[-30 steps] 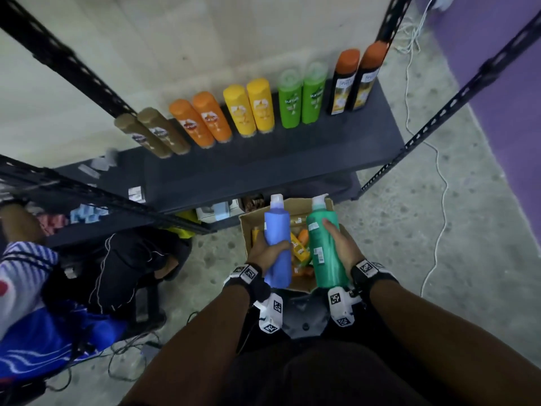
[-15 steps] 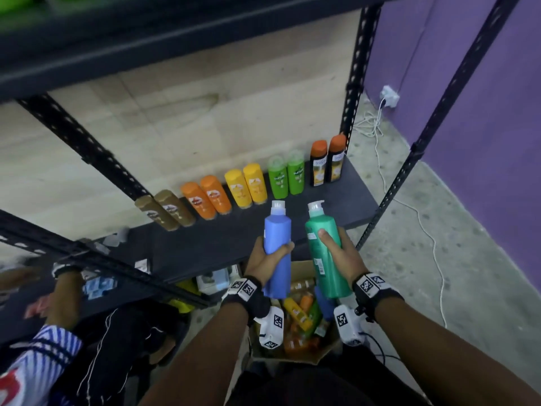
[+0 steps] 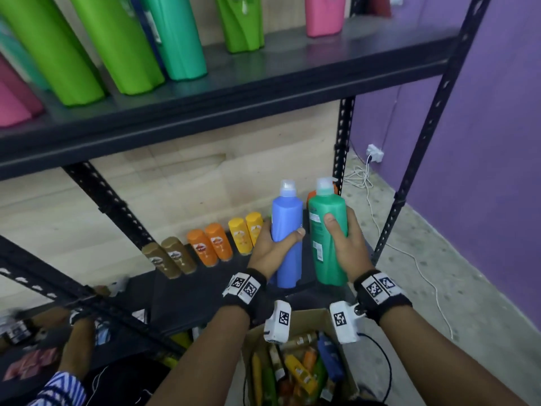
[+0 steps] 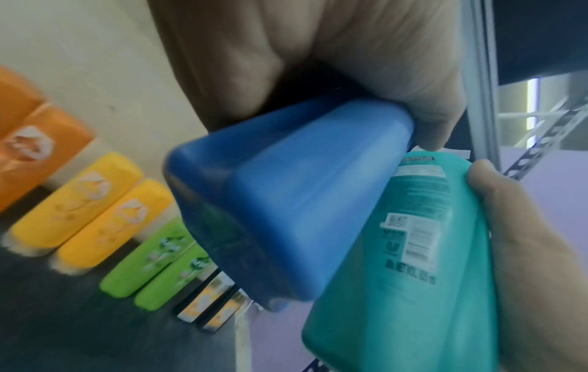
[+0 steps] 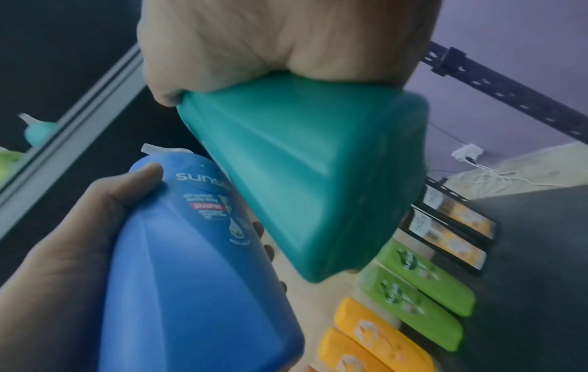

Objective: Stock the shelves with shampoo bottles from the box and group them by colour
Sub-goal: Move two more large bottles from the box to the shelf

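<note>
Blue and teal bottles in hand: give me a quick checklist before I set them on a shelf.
1. Left hand grip on the blue bottle: ok, fingers wrap its body.
2. Right hand grip on the teal bottle: ok, thumb and fingers around it.
3. Both bottles upright, caps up: ok.
4. Matching group for teal: ok, a teal bottle stands on the upper shelf.
5. Matching group for blue: cannot tell, no blue group in view.
6. Free space on the upper shelf near the pink bottle: ok, bare shelf beside it.
</note>
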Motion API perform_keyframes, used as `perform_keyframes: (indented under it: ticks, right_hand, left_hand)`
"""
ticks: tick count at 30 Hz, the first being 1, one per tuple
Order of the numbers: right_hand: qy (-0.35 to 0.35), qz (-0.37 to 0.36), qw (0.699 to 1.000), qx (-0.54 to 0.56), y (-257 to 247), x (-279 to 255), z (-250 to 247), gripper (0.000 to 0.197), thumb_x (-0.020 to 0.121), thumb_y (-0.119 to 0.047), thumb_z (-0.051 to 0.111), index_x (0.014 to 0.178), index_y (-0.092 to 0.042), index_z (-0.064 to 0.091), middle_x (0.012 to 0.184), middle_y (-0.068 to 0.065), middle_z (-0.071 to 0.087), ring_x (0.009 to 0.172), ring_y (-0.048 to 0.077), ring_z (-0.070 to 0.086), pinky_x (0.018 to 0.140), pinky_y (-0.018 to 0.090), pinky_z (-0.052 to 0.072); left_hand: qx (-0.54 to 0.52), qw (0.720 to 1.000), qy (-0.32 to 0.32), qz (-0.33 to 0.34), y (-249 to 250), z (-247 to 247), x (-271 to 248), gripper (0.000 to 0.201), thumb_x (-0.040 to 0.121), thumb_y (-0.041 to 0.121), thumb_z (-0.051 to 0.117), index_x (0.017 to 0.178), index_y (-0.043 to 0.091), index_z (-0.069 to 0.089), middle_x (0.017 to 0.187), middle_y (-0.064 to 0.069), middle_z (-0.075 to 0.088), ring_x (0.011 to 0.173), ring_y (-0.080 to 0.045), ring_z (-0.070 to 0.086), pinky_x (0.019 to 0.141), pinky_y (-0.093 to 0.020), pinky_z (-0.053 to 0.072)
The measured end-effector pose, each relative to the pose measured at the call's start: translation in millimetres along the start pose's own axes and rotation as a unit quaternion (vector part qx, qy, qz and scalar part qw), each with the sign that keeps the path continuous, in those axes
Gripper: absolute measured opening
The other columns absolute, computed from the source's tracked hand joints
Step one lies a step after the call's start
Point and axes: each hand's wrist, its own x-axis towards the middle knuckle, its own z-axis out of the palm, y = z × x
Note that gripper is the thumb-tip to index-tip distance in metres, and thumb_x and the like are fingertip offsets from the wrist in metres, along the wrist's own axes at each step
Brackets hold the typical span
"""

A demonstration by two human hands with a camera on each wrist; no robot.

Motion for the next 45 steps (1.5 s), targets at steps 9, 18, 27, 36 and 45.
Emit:
perform_keyframes:
  ticks: [9,18,27,36,45]
  right_hand:
    - [-0.008,-0.103,0.994,0.047,-77,19,4,0.053,0.09,-0.056,0.064,0.134,-0.029,0.055,0.119,0.01,0.07,0.106,0.041,0.068,0.093,0.067,0.052]
    - [0.004,-0.204,0.977,0.066,-149,32,17,0.063,0.087,-0.071,0.063,0.132,-0.028,0.056,0.117,0.0,0.07,0.109,0.026,0.068,0.098,0.058,0.052]
    - [-0.002,-0.289,0.947,0.141,-226,50,33,0.064,0.088,-0.067,0.067,0.13,-0.021,0.057,0.119,0.01,0.067,0.107,0.026,0.064,0.1,0.059,0.048]
    - [0.006,-0.334,0.93,0.15,-301,66,40,0.045,0.087,-0.068,0.067,0.121,-0.038,0.062,0.115,-0.002,0.072,0.107,0.024,0.07,0.098,0.057,0.054]
    - [-0.008,-0.331,0.934,0.132,-327,87,41,0.05,0.088,-0.067,0.066,0.124,-0.033,0.062,0.117,0.0,0.072,0.109,0.024,0.071,0.098,0.059,0.054]
  left_hand:
    - [-0.054,0.995,0.001,0.088,79,2,3,0.063,0.073,0.047,0.084,0.125,0.024,0.058,0.114,-0.005,0.073,0.102,-0.026,0.073,0.087,-0.045,0.061]
    - [-0.048,0.984,0.01,0.17,167,-2,1,0.068,0.07,0.051,0.083,0.126,0.021,0.059,0.115,-0.003,0.073,0.103,-0.024,0.072,0.081,-0.034,0.06]
    - [-0.048,0.963,0.024,0.264,255,-6,-2,0.069,0.067,0.054,0.083,0.125,0.023,0.06,0.118,-0.002,0.073,0.107,-0.024,0.07,0.096,-0.049,0.058]
    - [-0.051,0.939,0.062,0.334,323,-18,-1,0.066,0.068,0.052,0.083,0.121,0.018,0.062,0.112,-0.006,0.073,0.094,-0.018,0.071,0.087,-0.044,0.061]
    - [-0.057,0.934,0.092,0.34,338,-25,10,0.057,0.07,0.048,0.084,0.115,0.021,0.063,0.105,-0.006,0.073,0.087,-0.02,0.071,0.083,-0.048,0.062]
